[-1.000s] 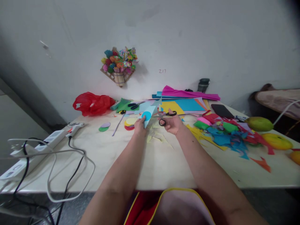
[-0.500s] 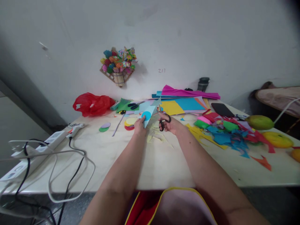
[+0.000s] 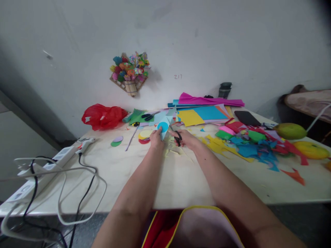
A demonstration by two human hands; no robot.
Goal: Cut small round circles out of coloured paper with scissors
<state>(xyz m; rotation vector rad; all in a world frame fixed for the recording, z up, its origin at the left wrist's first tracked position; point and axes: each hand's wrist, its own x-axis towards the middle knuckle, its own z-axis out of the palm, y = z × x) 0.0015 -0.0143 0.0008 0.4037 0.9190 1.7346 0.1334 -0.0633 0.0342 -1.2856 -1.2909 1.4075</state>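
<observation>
Pale-blue paper [image 3: 164,134], blue disc [image 3: 162,126] against it: just left of the black-handled scissors [image 3: 179,135], pinched in your left hand [image 3: 156,138]. Black-handled scissors: gripped in your right hand [image 3: 187,138]. Yellow sheet [image 3: 190,117]: beyond the scissors. Red bag [image 3: 103,117]: well left of the scissors.

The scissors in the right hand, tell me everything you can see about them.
The scissors have black looped handles and slim, greyish blades that look like metal. The right hand grips them by the handles above the table, blades pointing forward and slightly left. The blades reach the right edge of the pale blue paper; whether they are open, or actually touching it, is too blurred to tell.
</observation>
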